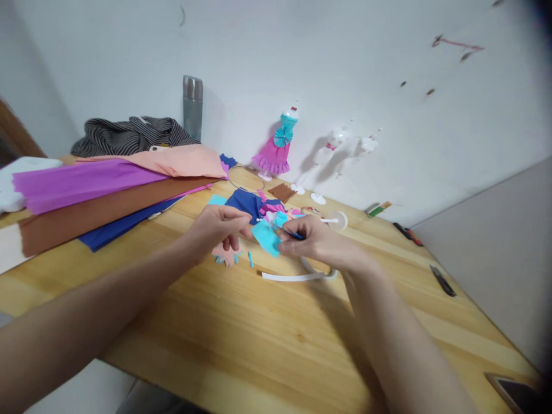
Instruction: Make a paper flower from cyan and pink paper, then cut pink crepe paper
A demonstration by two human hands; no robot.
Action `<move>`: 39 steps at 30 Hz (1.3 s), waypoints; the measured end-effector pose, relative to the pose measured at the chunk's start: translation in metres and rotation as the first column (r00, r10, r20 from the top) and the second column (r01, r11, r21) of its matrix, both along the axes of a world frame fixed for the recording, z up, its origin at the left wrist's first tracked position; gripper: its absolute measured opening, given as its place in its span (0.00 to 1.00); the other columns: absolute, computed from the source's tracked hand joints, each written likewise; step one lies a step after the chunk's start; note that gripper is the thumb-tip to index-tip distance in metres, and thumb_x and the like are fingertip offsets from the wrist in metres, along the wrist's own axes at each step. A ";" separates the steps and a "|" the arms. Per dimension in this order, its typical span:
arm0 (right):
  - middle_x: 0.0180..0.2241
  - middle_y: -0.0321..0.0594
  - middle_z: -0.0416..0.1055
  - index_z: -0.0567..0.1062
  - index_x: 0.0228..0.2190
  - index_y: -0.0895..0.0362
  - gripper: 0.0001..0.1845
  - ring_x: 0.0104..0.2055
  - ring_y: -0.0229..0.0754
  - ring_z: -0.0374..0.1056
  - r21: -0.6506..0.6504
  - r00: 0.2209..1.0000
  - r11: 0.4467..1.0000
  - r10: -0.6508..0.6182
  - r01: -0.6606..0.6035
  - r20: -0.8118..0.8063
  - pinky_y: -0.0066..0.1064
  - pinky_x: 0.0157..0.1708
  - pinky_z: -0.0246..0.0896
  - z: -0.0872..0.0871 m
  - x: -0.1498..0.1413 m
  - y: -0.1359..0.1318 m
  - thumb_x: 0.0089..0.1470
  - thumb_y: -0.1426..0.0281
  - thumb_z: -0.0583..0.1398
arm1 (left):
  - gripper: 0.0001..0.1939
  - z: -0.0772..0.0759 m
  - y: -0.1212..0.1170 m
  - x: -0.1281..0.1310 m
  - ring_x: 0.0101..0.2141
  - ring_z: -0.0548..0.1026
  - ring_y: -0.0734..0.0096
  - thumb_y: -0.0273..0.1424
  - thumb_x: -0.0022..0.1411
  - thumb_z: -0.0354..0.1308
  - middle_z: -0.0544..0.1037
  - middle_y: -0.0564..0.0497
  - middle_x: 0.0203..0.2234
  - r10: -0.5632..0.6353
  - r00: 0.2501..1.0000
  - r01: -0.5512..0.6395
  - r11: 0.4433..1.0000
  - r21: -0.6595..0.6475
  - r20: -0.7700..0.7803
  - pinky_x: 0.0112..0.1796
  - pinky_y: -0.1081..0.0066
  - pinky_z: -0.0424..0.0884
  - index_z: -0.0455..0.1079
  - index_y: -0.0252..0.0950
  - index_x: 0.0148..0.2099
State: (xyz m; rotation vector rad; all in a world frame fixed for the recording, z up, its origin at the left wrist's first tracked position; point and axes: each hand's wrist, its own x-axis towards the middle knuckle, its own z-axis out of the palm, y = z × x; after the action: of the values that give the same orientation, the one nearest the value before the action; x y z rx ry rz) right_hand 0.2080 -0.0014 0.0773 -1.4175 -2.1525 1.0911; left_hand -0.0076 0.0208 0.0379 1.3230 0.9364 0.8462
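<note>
Right hand (314,238) pinches cyan paper (264,237), frame centre; left hand (219,224) has fingertips pressed together, any hold unclear. I see flask (192,112) upper left, upright, contents hidden.

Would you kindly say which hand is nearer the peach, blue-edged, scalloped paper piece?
Left: the left hand hangs above the peach piece, partly hiding it; the right hand is farther off rightward.

The right grip (309,239) partly hides a small dark-blue tool (295,234).
</note>
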 end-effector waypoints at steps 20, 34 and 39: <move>0.18 0.30 0.54 0.70 0.21 0.59 0.14 0.22 0.33 0.50 -0.066 0.843 0.983 0.179 -0.169 0.507 0.28 0.23 0.42 -0.005 0.025 0.013 0.53 0.63 0.56 | 0.14 0.001 -0.001 0.001 0.09 0.55 0.82 0.32 0.60 0.48 0.55 0.61 0.08 0.013 0.998 -0.014 1.000 -0.020 -0.055 0.13 0.80 0.46 0.57 0.36 0.22; 0.32 0.43 0.74 0.75 0.34 0.60 0.08 0.32 0.40 0.66 0.390 0.794 0.884 -0.035 -0.258 0.606 0.30 0.30 0.52 -0.002 -0.027 -0.015 0.53 0.74 0.56 | 0.21 -0.012 0.007 0.001 0.12 0.62 0.79 0.44 0.53 0.57 0.65 0.56 0.09 -0.030 0.959 0.065 0.991 0.116 -0.280 0.16 0.78 0.54 0.62 0.35 0.18; 0.31 0.43 0.72 0.74 0.32 0.60 0.06 0.31 0.41 0.67 0.478 0.746 0.797 -0.054 -0.368 0.663 0.31 0.29 0.53 -0.008 -0.036 -0.020 0.55 0.75 0.56 | 0.20 -0.013 0.001 0.005 0.12 0.61 0.78 0.46 0.45 0.61 0.65 0.56 0.08 -0.173 0.950 0.168 0.985 -0.042 -0.262 0.16 0.77 0.55 0.64 0.35 0.19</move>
State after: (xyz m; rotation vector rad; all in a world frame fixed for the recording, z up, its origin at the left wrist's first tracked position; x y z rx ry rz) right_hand 0.1721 -0.0209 0.0690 -1.4186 -2.7817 -0.1546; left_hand -0.0023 0.0216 0.0250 1.5015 1.0164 0.5337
